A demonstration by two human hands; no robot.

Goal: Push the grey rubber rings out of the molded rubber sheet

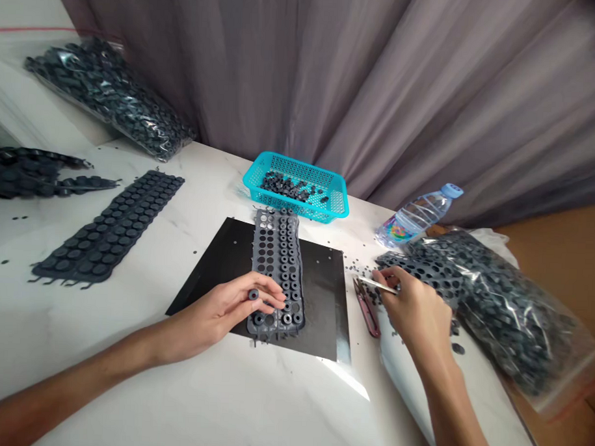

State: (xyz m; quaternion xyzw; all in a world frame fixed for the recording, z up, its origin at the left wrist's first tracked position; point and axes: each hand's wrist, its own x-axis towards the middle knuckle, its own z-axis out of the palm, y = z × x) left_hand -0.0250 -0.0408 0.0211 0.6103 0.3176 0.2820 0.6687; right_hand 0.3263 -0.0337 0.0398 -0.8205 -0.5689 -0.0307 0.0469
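A grey rubber sheet studded with small rings and punched holes lies lengthwise on a black mat. My left hand rests on the sheet's near left corner and pinches one small dark rubber ring between thumb and fingers. My right hand is to the right of the mat, closed on a thin metal tool whose tip points left. Dark red snips lie on the table just left of that hand.
A turquoise basket holding loose rings stands behind the mat. Full sheets lie at left, with bagged parts beyond. A plastic bottle and a bag of rings sit at right. Tiny offcuts dot the table.
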